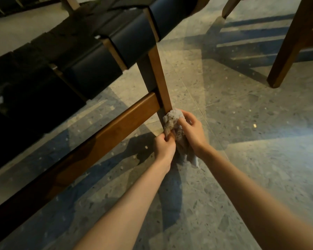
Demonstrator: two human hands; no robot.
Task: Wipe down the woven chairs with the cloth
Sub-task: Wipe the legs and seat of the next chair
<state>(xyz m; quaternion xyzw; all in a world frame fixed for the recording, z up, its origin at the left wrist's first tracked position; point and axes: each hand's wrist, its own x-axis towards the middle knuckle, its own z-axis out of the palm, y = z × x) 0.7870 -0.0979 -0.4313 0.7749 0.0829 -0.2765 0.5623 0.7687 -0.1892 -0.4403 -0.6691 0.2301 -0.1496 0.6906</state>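
Both hands, left hand (164, 145) and right hand (192, 129), hold the cloth (172, 120) tight around the chair leg (161, 78) to rub it clean.

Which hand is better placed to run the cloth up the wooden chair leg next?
Probably right. The right hand holds the bunched cloth against the chair leg; the left hand only pinches the cloth's lower fold.

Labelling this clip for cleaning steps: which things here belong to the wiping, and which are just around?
In the job:
cloth
woven chair, wiped at its leg
left hand and right hand, both gripping the cloth

Just around:
other chair's leg
floor
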